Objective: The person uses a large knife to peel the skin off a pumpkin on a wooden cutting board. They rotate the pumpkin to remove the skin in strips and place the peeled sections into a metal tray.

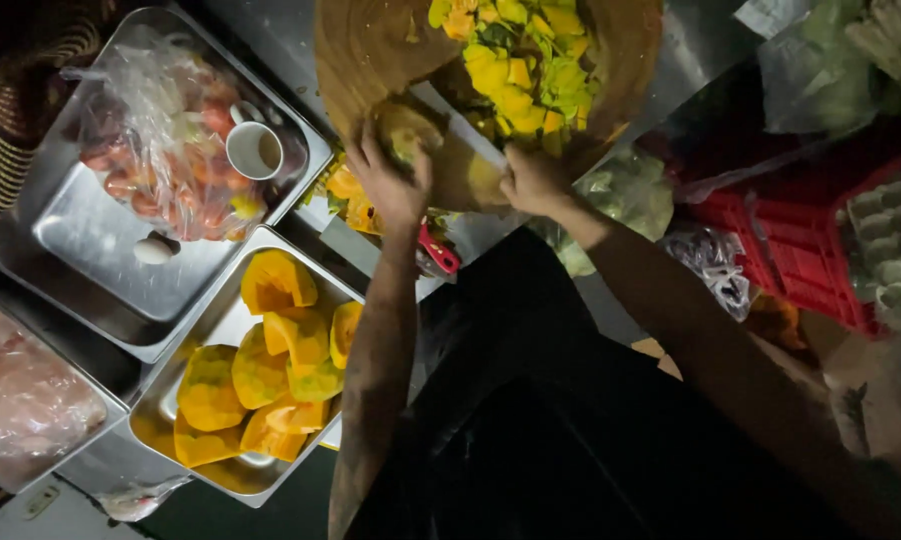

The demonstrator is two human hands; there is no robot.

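One round wooden chopping board [370, 45] carries a heap of diced pumpkin [525, 65] that could spill off its edge. The right hand [532, 180] is closed on a cleaver [460, 150]; the left hand [390, 180] curls its fingers over a pumpkin piece [407, 130] just beside the blade, risking a cut.

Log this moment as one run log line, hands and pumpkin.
left hand: steadies pumpkin piece | right hand: grips cleaver | round wooden board: chopped pumpkin pile | tray: pumpkin wedges
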